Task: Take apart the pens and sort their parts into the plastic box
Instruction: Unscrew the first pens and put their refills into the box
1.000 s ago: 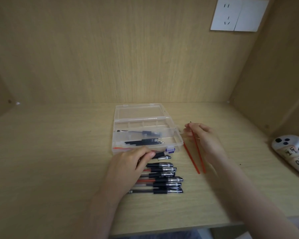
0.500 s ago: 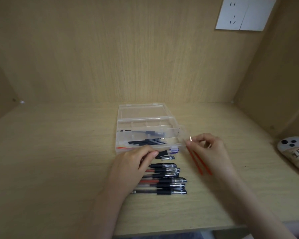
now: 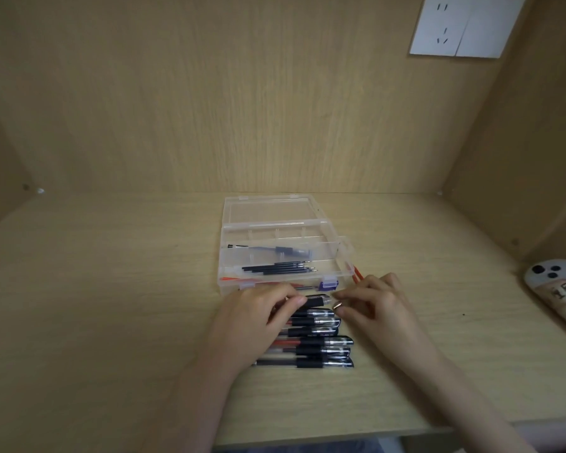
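Fingers of the left hand (image 3: 258, 310) pinched a black-gripped pen (image 3: 317, 301) while the right hand (image 3: 373, 305) pinched its small metal tip (image 3: 337, 305), just before the clear plastic compartment box (image 3: 286, 256) holding black refills (image 3: 280, 269).

Two bare forearms, sleeveless, hands without rings or gloves.

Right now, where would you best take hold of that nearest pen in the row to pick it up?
Probably at the dark grip sleeve of the nearest pen, pinching from above across its width. It lies flat with its front side free; another pen presses against its far side, and the left hand covers the row's other end.
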Available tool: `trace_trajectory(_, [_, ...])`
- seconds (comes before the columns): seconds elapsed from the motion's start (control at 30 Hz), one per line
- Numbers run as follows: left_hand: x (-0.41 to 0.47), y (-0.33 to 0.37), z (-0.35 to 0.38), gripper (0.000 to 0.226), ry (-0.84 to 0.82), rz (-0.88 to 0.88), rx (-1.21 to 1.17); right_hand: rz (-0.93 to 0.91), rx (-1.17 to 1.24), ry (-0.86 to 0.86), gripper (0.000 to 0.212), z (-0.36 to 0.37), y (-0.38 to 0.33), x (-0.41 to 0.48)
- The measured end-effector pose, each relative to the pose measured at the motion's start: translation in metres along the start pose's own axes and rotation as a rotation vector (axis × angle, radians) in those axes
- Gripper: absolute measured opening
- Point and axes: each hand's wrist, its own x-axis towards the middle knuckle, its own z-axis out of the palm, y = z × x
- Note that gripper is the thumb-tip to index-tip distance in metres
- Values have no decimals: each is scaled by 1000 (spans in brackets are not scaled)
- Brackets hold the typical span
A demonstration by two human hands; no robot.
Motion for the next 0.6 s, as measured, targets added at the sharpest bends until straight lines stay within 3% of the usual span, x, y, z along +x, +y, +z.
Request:
trace_trajectory(0.23, [-1, 1, 0, 21, -23, 22, -31, 14, 195, 56, 11, -26, -18, 28])
trace_trajectory(0.37, [-2, -1, -1, 16, 0, 60, -70, -41, 91, -230, 16, -18, -32, 62])
trace_trajectory(0.43, [-3, -2, 0, 18, 11, 47, -78, -45, 23, -354, 28, -7, -33, 73])
trace_trajectory(0.6, [-3, -3, 1, 24, 5, 38, -65, -44, -122, -441, 39, 4, -30, 75])
